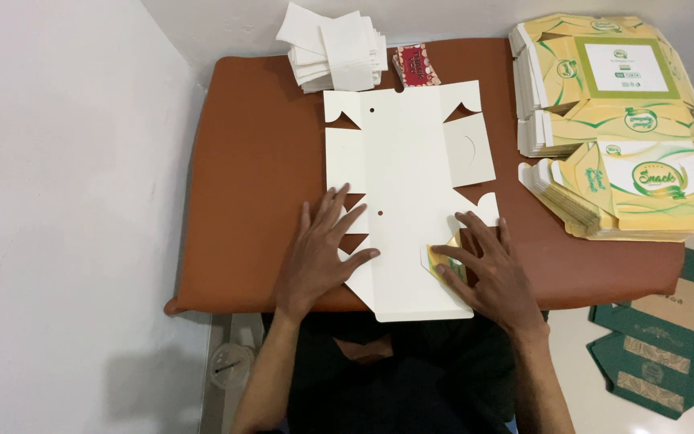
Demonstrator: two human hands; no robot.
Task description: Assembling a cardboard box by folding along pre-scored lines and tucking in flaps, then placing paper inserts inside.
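Note:
A flat white die-cut cardboard box blank (407,173) lies unfolded, plain side up, on the brown table (259,177). My left hand (321,257) rests flat with fingers spread on the blank's near left flap. My right hand (491,269) presses on the near right corner, where a small flap (435,261) is folded over and shows its yellow-green printed side. Neither hand grips anything.
Two stacks of yellow-green printed flat box blanks (616,120) fill the table's right side. A pile of white folded card pieces (335,48) and a small red packet (417,64) sit at the far edge. Dark green flat boxes (660,345) lie on the floor at the right. A white wall is at the left.

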